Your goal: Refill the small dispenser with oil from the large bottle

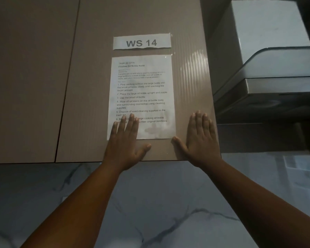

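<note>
While the left hand (126, 140) lies flat on the instruction sheet (141, 97) and the right hand (201, 138) flat on the brown panel (89, 86), gripping nothing, neither bottle nor dispenser is visible, so neither hand is judged nearer.

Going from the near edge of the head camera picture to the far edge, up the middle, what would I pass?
Marble-patterned surface → left hand and right hand, flat side by side → task instruction sheet → "WS 14" label.
</note>
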Motion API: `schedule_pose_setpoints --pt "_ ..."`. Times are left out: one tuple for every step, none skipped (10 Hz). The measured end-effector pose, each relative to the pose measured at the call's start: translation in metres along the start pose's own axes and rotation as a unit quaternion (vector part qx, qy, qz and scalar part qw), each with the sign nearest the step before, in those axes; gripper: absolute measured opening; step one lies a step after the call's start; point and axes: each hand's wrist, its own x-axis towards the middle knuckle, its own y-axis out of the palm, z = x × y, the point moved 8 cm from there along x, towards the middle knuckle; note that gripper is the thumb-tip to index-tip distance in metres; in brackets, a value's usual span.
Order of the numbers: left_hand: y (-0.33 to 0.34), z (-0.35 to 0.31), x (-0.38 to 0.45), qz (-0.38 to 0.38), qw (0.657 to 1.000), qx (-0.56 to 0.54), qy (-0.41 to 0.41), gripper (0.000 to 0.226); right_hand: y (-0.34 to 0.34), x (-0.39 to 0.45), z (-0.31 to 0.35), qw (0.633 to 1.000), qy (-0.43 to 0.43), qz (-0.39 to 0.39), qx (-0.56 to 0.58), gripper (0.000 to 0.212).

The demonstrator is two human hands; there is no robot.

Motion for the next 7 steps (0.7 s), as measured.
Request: schedule_pose_setpoints --pt "0.005 0.0 0.0 -0.002 1.0 0.001 0.0 0.095 0.009 0.002 -0.001 1.0 -0.004 -0.011 0.007 0.094" --pt "0.007 0.003 0.0 -0.01 1.0 0.008 0.002 0.095 0.011 0.003 -0.001 1.0 -0.001 -0.026 0.008 0.094" --pt "0.007 0.004 0.001 -0.016 1.0 0.004 0.005 0.093 0.011 0.004 0.001 1.0 -0.004 -0.027 0.01 0.093" --pt "0.007 0.002 0.0 -0.013 1.0 0.0 0.008 0.091 0.013 0.003 0.001 1.0 -0.006 -0.015 0.01 0.094" --pt "0.008 0.001 0.0 0.001 1.0 0.014 0.002 0.092 0.014 0.004 -0.002 1.0 0.0 0.014 0.001 0.095" --pt "-0.001 0.002 -0.001 0.028 0.999 0.039 0.014 0.095 0.011 0.004 0.0 0.999 -0.007 0.041 0.012 0.096" --pt "-0.017 0.008 -0.011 0.025 0.998 0.059 0.029 0.093 0.008 0.001 -0.005 0.995 -0.004 0.095 -0.004 0.1"
